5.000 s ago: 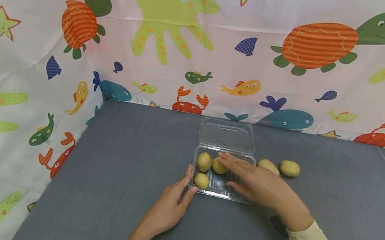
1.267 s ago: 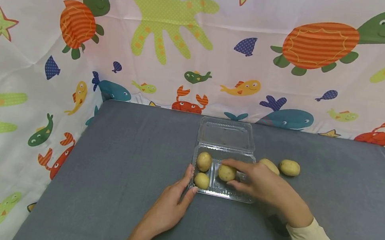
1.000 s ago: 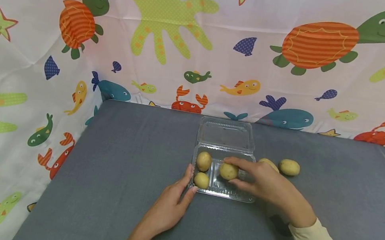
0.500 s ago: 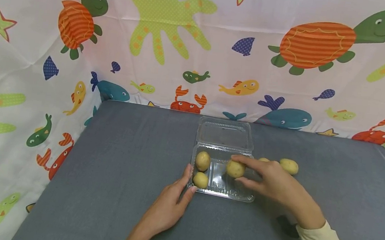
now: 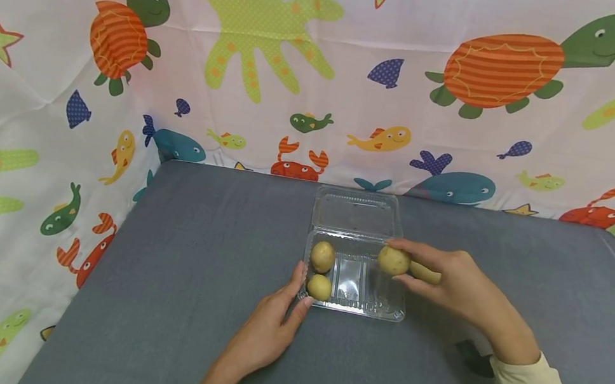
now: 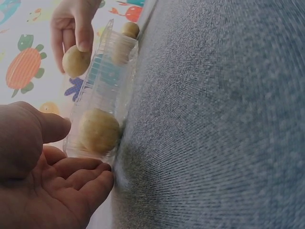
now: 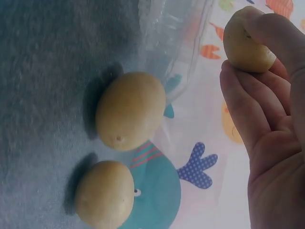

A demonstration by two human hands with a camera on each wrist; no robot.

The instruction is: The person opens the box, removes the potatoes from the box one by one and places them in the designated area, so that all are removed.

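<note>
My right hand (image 5: 467, 295) pinches a potato (image 5: 393, 261) between thumb and fingers, raised over the right side of a clear plastic clamshell box (image 5: 383, 304). The right wrist view shows this held potato (image 7: 245, 43) clear of the table. Two other potatoes, an upper one (image 5: 322, 256) and a lower one (image 5: 320, 288), sit in the box's left part. My left hand (image 5: 264, 334) touches the box's front left corner, its fingers along the side and its thumb at the front edge.
Beyond the box its clear lid (image 5: 359, 214) lies folded back. Right of the box, two potatoes rest on the grey cloth: a nearer one (image 7: 131, 110) and another (image 7: 105, 194), which my right hand hides in the head view. A patterned curtain (image 5: 276, 73) hangs behind.
Five seconds ago my right hand was over a potato in the box's middle. It has gripped that potato, lifted it and carried it rightward. My left hand has stayed at the corner.
</note>
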